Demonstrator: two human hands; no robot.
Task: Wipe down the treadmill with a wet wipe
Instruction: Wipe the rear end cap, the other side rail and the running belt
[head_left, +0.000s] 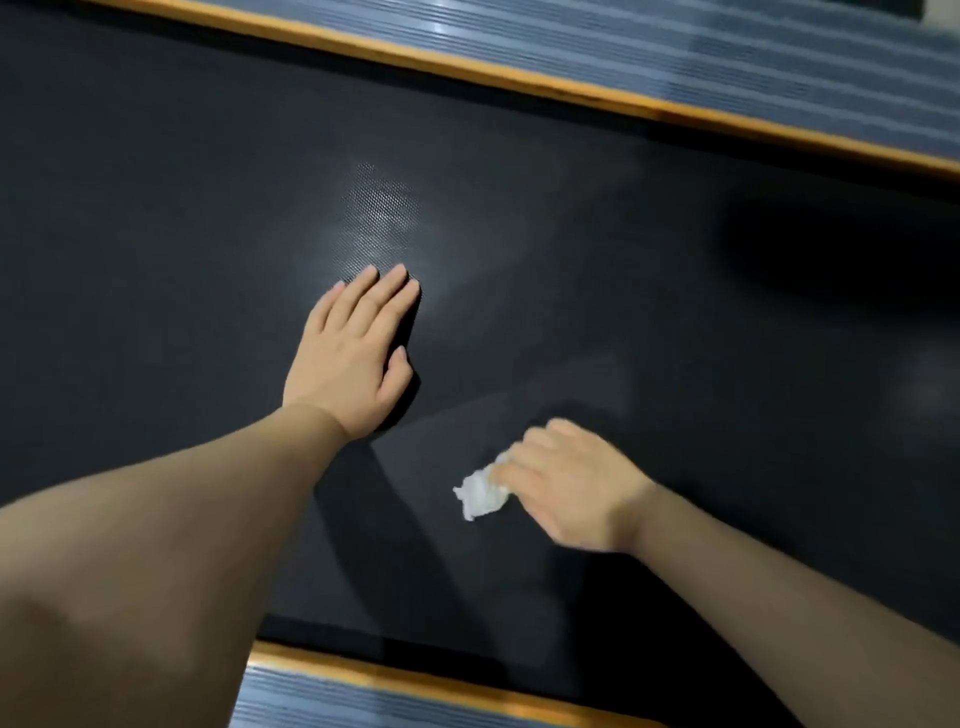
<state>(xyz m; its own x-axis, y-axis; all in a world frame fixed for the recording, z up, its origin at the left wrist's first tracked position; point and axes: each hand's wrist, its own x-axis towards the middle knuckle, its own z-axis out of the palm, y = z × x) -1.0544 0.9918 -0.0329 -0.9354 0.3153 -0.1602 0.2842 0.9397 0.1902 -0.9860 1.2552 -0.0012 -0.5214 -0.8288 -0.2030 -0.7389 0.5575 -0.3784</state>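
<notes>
The treadmill's black textured belt (597, 270) fills most of the view. My left hand (353, 358) lies flat on the belt with its fingers straight, palm down. To its lower right, my right hand (569, 486) holds a crumpled white wet wipe (480, 496) against the belt. The wipe sticks out to the left of the fingers. Faint damp streaks show on the belt between the two hands.
A grey ribbed side rail (753, 67) with an orange edge strip (519, 78) runs along the far side of the belt. A matching rail (363, 696) with an orange strip lies at the near edge, by my left forearm.
</notes>
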